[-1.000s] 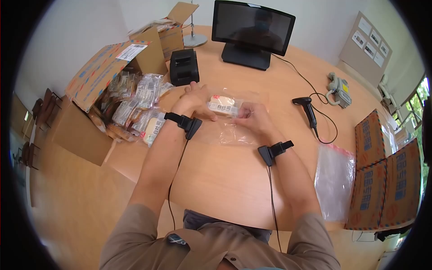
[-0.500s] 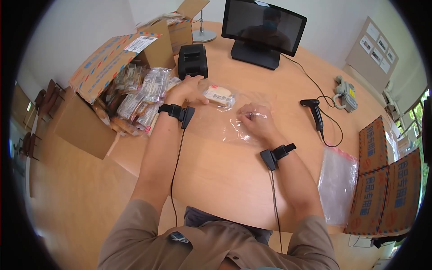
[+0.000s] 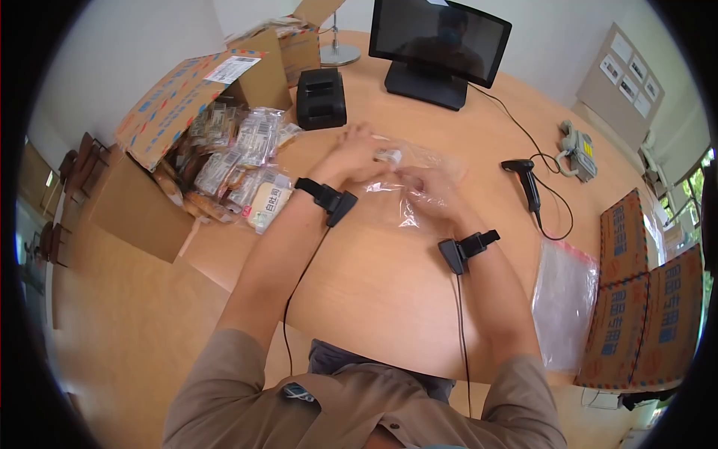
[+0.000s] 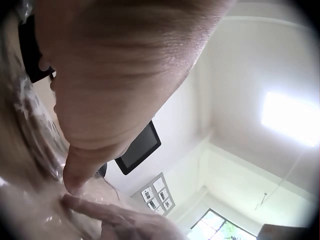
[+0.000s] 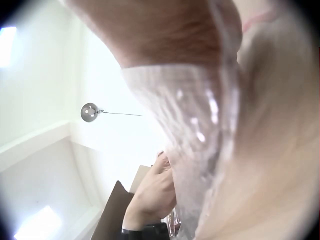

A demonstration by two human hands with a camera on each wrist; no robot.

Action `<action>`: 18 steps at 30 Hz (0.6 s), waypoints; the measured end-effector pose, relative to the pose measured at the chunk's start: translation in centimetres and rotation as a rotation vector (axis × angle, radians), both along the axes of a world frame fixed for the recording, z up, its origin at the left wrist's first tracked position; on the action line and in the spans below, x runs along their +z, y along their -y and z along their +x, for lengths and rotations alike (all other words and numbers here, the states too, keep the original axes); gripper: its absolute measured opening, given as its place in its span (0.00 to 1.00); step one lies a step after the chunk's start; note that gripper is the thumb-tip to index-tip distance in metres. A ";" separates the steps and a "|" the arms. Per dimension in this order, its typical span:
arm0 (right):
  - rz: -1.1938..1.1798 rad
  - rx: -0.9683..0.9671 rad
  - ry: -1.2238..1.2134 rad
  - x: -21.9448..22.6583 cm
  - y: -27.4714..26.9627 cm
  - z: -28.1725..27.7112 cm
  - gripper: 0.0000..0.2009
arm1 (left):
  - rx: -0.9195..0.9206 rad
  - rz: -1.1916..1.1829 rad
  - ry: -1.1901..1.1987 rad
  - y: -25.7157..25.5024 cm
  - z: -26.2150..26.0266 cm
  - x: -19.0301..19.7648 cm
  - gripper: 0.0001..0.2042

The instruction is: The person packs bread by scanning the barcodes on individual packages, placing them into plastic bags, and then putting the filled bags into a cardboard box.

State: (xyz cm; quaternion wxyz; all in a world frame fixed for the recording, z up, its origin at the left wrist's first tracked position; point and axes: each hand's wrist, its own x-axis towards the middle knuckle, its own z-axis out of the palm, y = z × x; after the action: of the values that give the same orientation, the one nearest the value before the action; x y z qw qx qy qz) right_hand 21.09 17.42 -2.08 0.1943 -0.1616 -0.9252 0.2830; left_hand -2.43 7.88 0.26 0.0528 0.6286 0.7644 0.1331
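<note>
A clear plastic bag [image 3: 400, 213] with a reddish edge lies crumpled between my hands. My left hand [image 3: 357, 156] holds a packaged white toast [image 3: 387, 156] at the bag, its back mostly covering the pack. Its thumb [image 4: 80, 172] points down toward the other hand's fingers in the left wrist view. My right hand [image 3: 428, 191] grips the bag from the right, and clear film lies over its fingers. In the right wrist view the film [image 5: 175, 95] stretches across the palm, hiding the fingertips.
An open carton [image 3: 168, 112] of packaged bread [image 3: 258, 138] lies tipped at left, a toast pack [image 3: 268, 206] before it. A black printer [image 3: 321, 101], monitor [image 3: 441, 41], scanner [image 3: 523, 183] and telephone [image 3: 578, 153] stand behind. Flat bags [image 3: 565, 307] and cartons [image 3: 643, 299] are at right.
The left hand first drew back left, showing the toast pack, then moved right over it toward the bag. The right hand let the pack go and has stayed at the bag, under film.
</note>
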 end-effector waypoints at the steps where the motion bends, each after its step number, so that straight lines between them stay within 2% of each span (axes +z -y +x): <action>1: -0.248 0.004 -0.024 -0.2 0.2 0.2 0.22 | -0.104 0.049 0.015 -0.5 0.4 -1.2 0.29; 2: -0.497 0.008 -0.045 -0.1 0.3 0.2 0.21 | -0.093 0.049 0.012 -0.8 1.0 -1.8 0.29; 4: -0.437 0.021 -0.010 1.2 0.4 0.7 0.20 | -0.072 0.099 0.048 -1.0 2.2 -2.7 0.24; 5: -0.377 0.018 0.024 1.7 0.2 1.1 0.19 | -0.042 0.109 -0.074 -0.8 2.4 -2.6 0.24; 6: -0.379 0.027 0.020 1.5 -0.7 1.3 0.19 | -0.034 0.107 -0.079 -0.8 2.3 -2.7 0.24; 8: -0.768 0.034 0.096 1.6 -3.0 1.7 0.18 | -0.013 0.183 -0.091 -0.7 1.4 -3.2 0.25; 9: -0.864 0.048 0.057 1.8 -3.7 2.5 0.16 | 0.001 0.183 -0.098 -0.4 0.8 -2.9 0.25; 11: -0.700 0.073 0.023 2.6 -5.9 4.0 0.14 | -0.094 0.163 0.071 0.5 -0.1 -0.4 0.28; 12: -0.699 -0.003 0.005 4.2 -6.1 4.9 0.13 | -0.084 0.159 0.067 1.2 -0.8 1.3 0.28; 14: -0.684 -0.146 -0.037 8.5 -6.3 7.4 0.14 | 0.058 0.139 0.207 3.5 -2.4 5.6 0.32; 16: -0.655 -0.237 -0.187 10.3 -8.1 10.6 0.13 | 0.158 0.251 0.184 7.8 -3.4 7.7 0.33; 18: -0.564 -0.383 -0.328 11.8 -8.6 13.4 0.13 | 0.258 0.061 -0.004 12.4 -4.6 7.8 0.36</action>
State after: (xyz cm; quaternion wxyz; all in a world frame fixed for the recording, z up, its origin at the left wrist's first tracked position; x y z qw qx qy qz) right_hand 34.45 26.07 9.71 0.3373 -0.3314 -0.7203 0.5074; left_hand -7.03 -4.52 8.03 0.0145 0.5268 0.8346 0.1605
